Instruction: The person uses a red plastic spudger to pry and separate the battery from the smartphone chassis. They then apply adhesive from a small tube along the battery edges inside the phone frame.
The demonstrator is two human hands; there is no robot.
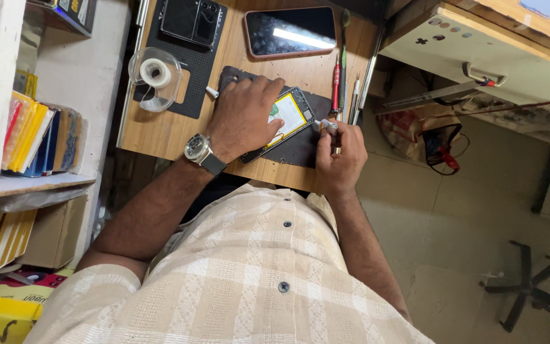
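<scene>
- Head view: an opened phone (291,121) is pressed flat on a dark mat (307,145) near the desk's (160,130) front edge by the left hand (243,118), fingers spread, nothing clasped.
- A thin tool (327,125) is pinched in the closed grip of the right hand (340,159), its tip at the phone's right edge.
- A tape roll (155,73) lies toward the left edge; a second phone (291,32) lies at the back edge.

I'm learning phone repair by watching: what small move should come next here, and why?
Probably ease the tool tip in the right hand inward along the opened phone. The left hand already presses the phone onto the dark mat, and the tip sits right at its edge.
</scene>
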